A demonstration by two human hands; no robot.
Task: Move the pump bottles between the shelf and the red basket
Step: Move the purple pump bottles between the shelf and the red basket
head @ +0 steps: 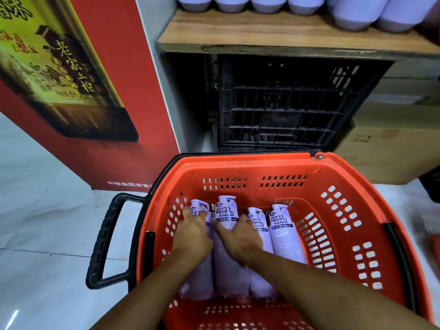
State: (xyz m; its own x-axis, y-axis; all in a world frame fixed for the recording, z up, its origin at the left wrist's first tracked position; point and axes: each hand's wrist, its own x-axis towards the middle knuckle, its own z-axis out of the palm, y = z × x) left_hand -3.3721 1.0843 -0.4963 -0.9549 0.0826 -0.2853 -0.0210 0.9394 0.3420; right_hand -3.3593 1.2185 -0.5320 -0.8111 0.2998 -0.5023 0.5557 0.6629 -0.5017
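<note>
A: What can go wrong here, from left to right?

B: Four lilac pump bottles lie side by side in the red basket (pixel 352 210), pump heads pointing to the shelf (pixel 273 36). The left hand (pixel 191 236) is curled on the leftmost bottle (pixel 197 279), next to the basket wall. I judge the knuckles may catch the slotted wall when this bottle is lifted.

A: And the right hand?

B: The right hand (pixel 240 239) lies spread over the second bottle (pixel 227 270) and the third bottle (pixel 260 225); the fingers are half open, and I cannot tell if it really holds one. The bottles touch each other, so pulling one could roll its neighbour. Smooth plastic could also slip. The fourth bottle (pixel 284 232) lies free.

A: Other risks?

B: More lilac containers (pixel 269 3) stand close together on the shelf, so a new bottle could knock them.

A: What writing is readable?

B: On the left, the red poster (pixel 78 75) has big Chinese characters; I read "老家" and, at the bottom, "中粮集团". The bottle labels show white Chinese text, perhaps "光彩" at the start; the small English line is too blurred
</note>
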